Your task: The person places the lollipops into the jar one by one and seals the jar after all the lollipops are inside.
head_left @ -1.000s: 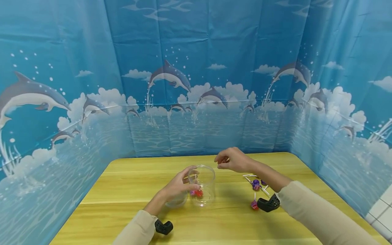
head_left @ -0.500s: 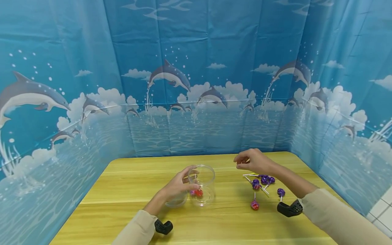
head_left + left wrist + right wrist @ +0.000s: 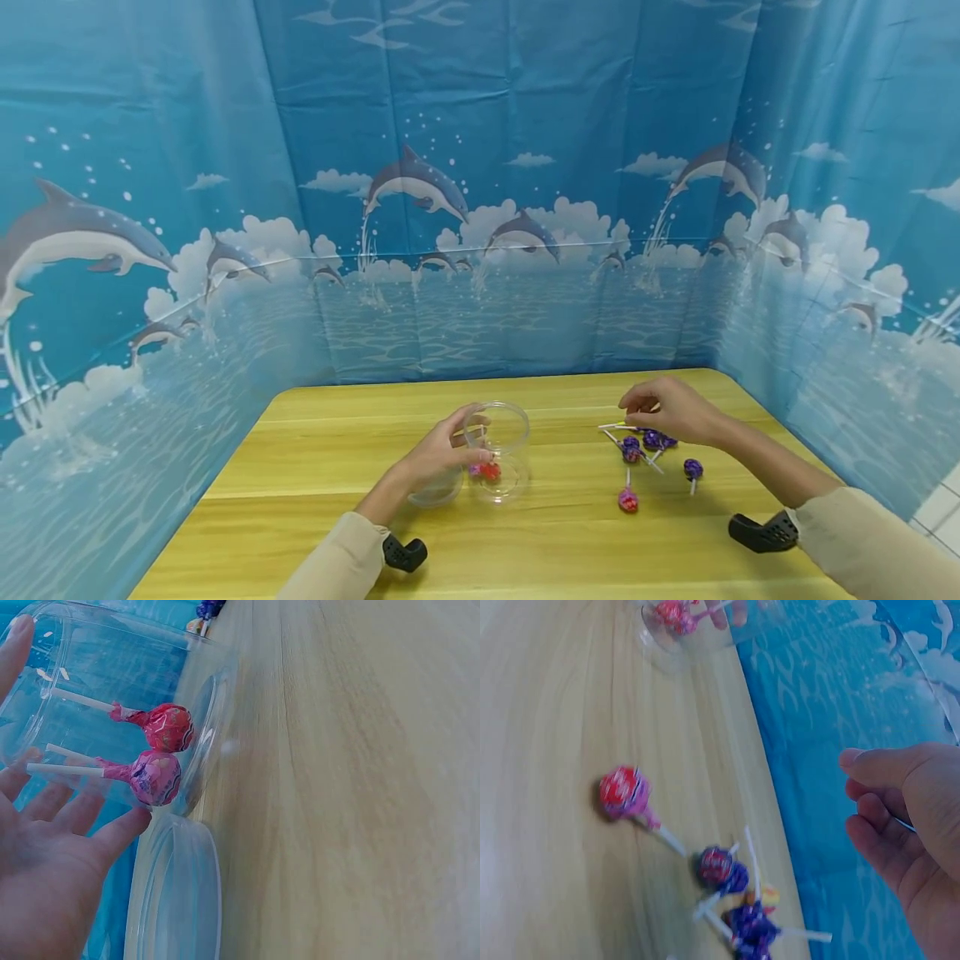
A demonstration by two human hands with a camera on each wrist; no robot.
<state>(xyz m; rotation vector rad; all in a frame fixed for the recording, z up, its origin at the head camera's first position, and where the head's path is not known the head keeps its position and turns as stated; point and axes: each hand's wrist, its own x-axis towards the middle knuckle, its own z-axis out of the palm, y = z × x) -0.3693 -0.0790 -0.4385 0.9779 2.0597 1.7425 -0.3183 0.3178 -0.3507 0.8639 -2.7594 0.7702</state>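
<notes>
- Head view: clear jar (image 3: pixel 513 451) stands upright on table (image 3: pixel 540 554), left hand (image 3: pixel 437 452) grasping it.
- Red lollipop (image 3: pixel 169 727), pink lollipop (image 3: pixel 155 778) inside jar.
- Clear lid (image 3: pixel 180 896) just left of jar.
- Right hand (image 3: pixel 675 411) released, fingers loosely curled, right of jar near loose lollipops (image 3: pixel 660 440).

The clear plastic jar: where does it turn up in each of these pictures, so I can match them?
Head view: the jar is in the lower half, slightly right of centre, with the left hand gripping it.
Left wrist view: upper left, large and close.
Right wrist view: at the top edge, near the middle, partly cut off.
Shared landmark: the red lollipop inside it shows in all three.
</notes>
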